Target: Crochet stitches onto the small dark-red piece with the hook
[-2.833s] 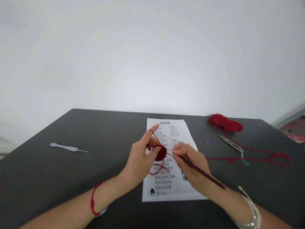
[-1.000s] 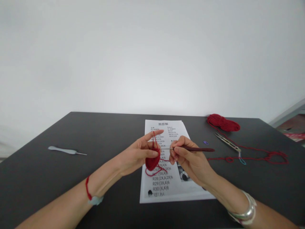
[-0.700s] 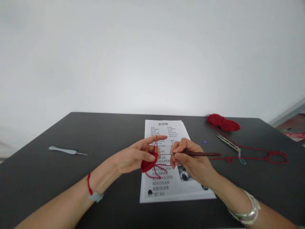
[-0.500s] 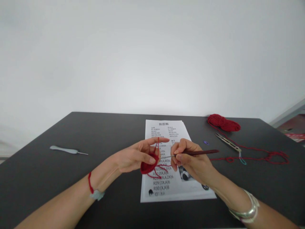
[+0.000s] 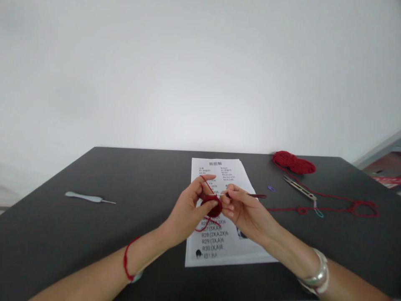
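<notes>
My left hand (image 5: 197, 205) pinches a small dark red crochet piece (image 5: 213, 209) between thumb and fingers, with red yarn (image 5: 207, 182) running up over the raised index finger. Loose red yarn ends hang below the piece. In my right hand (image 5: 242, 207) is a crochet hook (image 5: 258, 195) with a dark red handle, held between thumb and fingers. The hook's thin metal shaft points left and meets the top edge of the crochet piece. Exactly how its tip sits in the stitches is too small to tell. Both hands are above the printed pattern sheet (image 5: 209, 246).
At the back right lies a red yarn skein (image 5: 294, 162), its strand trailing across the black table (image 5: 150, 175). Thread snips (image 5: 300, 188) with a teal loop and a purple stitch marker (image 5: 271, 189) lie nearby. A grey-handled crochet hook (image 5: 89, 197) rests on the left.
My hands have drawn closer together, and the hook has moved left to the piece's top edge. My left hand has turned, lifting the crochet piece and shifting it slightly right.
</notes>
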Demonstrator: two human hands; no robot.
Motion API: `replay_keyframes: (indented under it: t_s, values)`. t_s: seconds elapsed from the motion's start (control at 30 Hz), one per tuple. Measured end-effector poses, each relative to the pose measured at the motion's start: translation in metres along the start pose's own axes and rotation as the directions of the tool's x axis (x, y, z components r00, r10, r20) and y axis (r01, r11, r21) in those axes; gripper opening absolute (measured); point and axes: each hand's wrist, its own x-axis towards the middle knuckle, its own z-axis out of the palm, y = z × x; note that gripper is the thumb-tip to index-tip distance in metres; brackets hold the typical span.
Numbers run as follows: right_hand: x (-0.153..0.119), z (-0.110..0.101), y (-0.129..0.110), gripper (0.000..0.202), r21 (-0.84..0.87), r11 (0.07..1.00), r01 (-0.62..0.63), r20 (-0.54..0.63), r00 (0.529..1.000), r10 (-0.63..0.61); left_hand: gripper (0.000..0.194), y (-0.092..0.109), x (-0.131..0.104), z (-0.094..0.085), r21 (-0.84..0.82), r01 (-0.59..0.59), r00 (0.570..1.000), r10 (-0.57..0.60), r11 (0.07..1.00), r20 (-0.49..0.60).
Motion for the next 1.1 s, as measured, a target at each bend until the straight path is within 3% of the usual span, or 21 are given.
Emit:
replay_keyframes:
  t_s: [0.17, 0.3, 0.43, 0.7, 0.93, 1.1]
  values:
    - [-0.001, 0.003, 0.007, 0.014, -0.133, 0.981, 0.139, -0.014, 0.990, -0.142, 0.054, -0.002, -0.003, 0.008, -0.005, 0.042, 0.993, -0.042, 0.999, -0.110]
    - [-0.003, 0.000, 0.012, 0.010, -0.390, 0.877, 0.282, 0.066, 0.958, -0.279, 0.070, 0.001, -0.005, 0.009, -0.202, 0.153, 0.983, -0.170, 0.967, -0.069]
    - [-0.001, -0.008, 0.015, 0.008, -0.547, 0.756, 0.358, 0.145, 0.931, -0.335, 0.070, 0.003, -0.005, 0.010, -0.291, 0.208, 0.974, -0.226, 0.934, -0.030]
    - [0.002, -0.013, 0.009, 0.015, -0.505, 0.796, 0.333, 0.183, 0.943, -0.278, 0.059, 0.003, -0.005, 0.008, -0.276, 0.238, 0.968, -0.252, 0.931, -0.014]
    - [-0.004, -0.004, 0.002, 0.019, -0.388, 0.888, 0.248, 0.020, 0.965, -0.261, 0.064, 0.004, -0.001, -0.001, -0.412, 0.312, 0.950, -0.287, 0.856, 0.122]
    - [-0.003, -0.002, 0.002, 0.019, -0.273, 0.934, 0.229, 0.048, 0.973, -0.225, 0.063, 0.001, 0.000, -0.004, -0.440, 0.317, 0.948, -0.275, 0.840, 0.159]
